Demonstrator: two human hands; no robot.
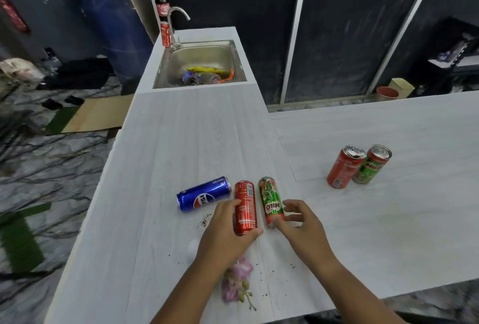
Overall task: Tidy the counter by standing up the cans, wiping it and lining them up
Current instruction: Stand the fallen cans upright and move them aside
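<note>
Nearest lies a pink artificial flower sprig (237,282) among dark crumbs (204,222) on the pale wood-grain counter (388,233); wiping is judged not yet done. Left hand (225,230) is clamped round a lying red can (245,207); right hand (302,222), fingers spread, touches the lying green Milo can (270,200). A glossy blue Pepsi can (203,194) lies to the left. Two slim cans (359,166) already stand far right, touching.
</note>
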